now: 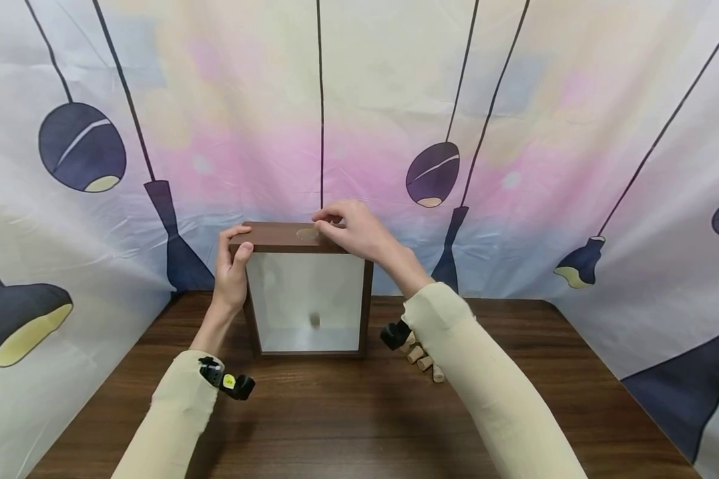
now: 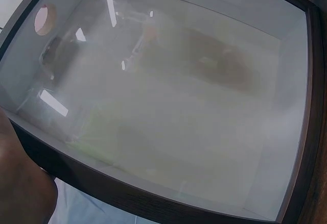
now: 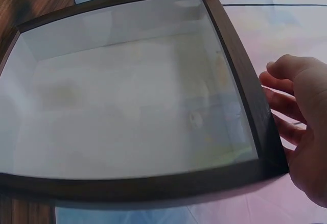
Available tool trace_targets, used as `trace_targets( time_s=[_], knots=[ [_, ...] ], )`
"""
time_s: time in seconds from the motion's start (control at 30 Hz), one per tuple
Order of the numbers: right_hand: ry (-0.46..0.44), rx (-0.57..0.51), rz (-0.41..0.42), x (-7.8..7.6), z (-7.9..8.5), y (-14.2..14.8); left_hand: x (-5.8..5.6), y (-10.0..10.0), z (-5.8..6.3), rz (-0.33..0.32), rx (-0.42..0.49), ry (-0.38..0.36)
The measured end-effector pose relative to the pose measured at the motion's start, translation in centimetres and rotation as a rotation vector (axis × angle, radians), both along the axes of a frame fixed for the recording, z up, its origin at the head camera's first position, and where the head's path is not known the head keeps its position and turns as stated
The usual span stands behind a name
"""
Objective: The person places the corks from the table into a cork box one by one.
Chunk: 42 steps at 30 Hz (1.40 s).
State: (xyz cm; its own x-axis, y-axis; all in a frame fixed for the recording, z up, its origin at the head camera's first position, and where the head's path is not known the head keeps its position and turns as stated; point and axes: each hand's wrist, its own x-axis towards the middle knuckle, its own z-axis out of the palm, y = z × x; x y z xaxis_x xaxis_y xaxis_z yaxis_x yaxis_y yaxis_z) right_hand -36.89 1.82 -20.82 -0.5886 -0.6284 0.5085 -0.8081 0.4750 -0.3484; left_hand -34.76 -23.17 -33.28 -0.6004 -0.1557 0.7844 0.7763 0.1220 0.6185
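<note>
Brown desk [image 1: 323, 419]: box [image 1: 308, 286] upright near far edge, left grip [image 1: 232, 274] clamped on its top corner; right grip [image 1: 359, 233] looks loosely apart at the top. Should left slacken, box may tip.

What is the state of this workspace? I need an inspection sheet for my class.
Surface: dark wood-grain tabletop.
Job's things: brown shadow-box frame, upright, clear front; round hole in top; small blurred object inside; corks on tabletop, partly hidden by right sleeve.
Clutter: nothing seen.
Grippers: left hand grips frame's upper left corner; right hand beside hole, no held object visible.
Cables: nothing seen.
Surroundings: backdrop cloth printed with hanging lamps.
</note>
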Motion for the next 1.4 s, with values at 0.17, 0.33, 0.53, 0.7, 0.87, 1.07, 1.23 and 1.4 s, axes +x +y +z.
trace_targets(
  time_s=[0.17,0.33,0.53,0.7,0.87,1.07,1.23,1.4],
  knots=[
    [0.039,-0.026,-0.023,0.0,-0.1,1.5,-0.1,0.0,0.0,0.004,0.009,0.003],
    [0.032,-0.061,-0.057,0.1,-0.3,3.4,-0.2,0.1,0.1,-0.003,0.018,0.003],
    [0.047,-0.102,-0.053,0.1,-0.9,5.6,-0.4,0.1,0.1,-0.021,0.037,0.017],
    [0.026,-0.128,-0.084,0.2,-1.5,7.2,-0.2,0.2,-0.2,-0.014,0.044,0.013],
    [0.017,-0.133,-0.116,0.2,-2.2,8.8,-0.3,0.3,-0.2,-0.015,0.056,0.034],
    [0.026,-0.139,-0.141,0.2,-3.3,10.4,-0.5,0.0,0.0,-0.001,0.039,0.045],
    [0.023,-0.135,-0.163,0.2,-4.3,11.7,0.3,0.4,0.3,0.019,0.029,0.023],
    [0.005,-0.116,-0.184,0.6,-5.2,13.1,1.9,1.2,1.4,0.016,0.016,0.003]
  ],
)
